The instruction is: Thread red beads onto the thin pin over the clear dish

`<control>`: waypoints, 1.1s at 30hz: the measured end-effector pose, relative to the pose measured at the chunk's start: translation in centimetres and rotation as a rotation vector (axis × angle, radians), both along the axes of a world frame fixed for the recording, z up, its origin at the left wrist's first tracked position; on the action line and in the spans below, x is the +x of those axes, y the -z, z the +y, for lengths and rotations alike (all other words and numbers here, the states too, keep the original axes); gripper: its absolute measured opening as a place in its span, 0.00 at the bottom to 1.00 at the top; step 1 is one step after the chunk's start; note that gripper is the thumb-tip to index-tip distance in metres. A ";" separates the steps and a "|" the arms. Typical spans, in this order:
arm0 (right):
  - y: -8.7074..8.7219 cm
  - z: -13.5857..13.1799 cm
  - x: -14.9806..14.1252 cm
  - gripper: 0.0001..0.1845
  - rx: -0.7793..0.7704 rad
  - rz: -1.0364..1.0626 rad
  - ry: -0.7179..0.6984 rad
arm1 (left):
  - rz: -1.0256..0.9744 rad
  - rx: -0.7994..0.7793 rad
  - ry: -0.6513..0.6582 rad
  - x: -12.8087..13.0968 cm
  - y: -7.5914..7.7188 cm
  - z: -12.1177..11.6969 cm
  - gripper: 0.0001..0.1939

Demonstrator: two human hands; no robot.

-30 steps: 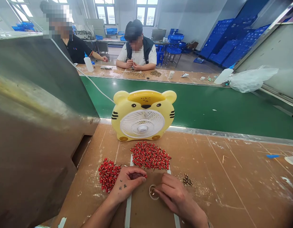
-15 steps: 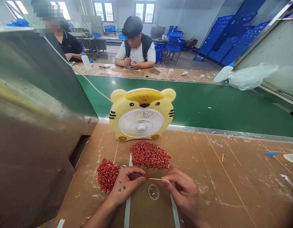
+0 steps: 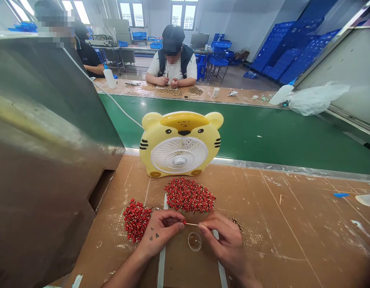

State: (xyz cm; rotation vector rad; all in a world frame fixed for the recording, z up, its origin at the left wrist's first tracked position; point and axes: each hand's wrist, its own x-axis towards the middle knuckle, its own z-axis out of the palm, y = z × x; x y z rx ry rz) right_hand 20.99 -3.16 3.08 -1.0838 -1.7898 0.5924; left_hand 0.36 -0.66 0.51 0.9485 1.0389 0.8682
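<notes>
My left hand [image 3: 160,234] pinches a small red piece [image 3: 184,221] between thumb and forefinger. In my right hand [image 3: 222,239] is a thin wooden toothpick [image 3: 191,224], held level, its tip at the red piece. Below the fingertips stands a small clear round dish [image 3: 194,250]; what it contains is hard to make out. One heap of small red pieces [image 3: 137,220] lies beside my left hand. A larger heap of red and gold-coloured pieces [image 3: 189,195] is just beyond both hands. Some small dark and gold pieces [image 3: 237,224] show past my right hand.
A yellow animal-faced fan [image 3: 180,160] stands behind the heaps. To the left rises a large metal housing [image 3: 47,160]. Across a green belt [image 3: 263,136], a person [image 3: 173,60] works with small parts. Farther left, another person [image 3: 90,60] is partly hidden.
My right hand has moved left, bringing the toothpick's tip from a short gap away up to the red piece. My left hand stays nearly still. The person opposite has lowered their head.
</notes>
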 end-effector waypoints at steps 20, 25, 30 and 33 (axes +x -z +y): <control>0.6 -0.8 10.6 0.09 -0.375 -0.609 0.161 | 0.032 -0.013 0.012 -0.3 0.2 0.1 0.09; 0.2 -0.8 10.4 0.10 -0.355 -0.741 0.037 | 0.051 -0.009 0.003 -0.5 0.4 0.2 0.11; 0.6 -0.8 10.0 0.09 -0.274 -0.823 0.021 | 0.086 0.048 0.003 -0.7 0.9 0.3 0.11; 0.9 -0.4 9.9 0.10 -0.254 -0.845 0.011 | 0.087 0.073 0.007 -0.6 1.2 0.3 0.10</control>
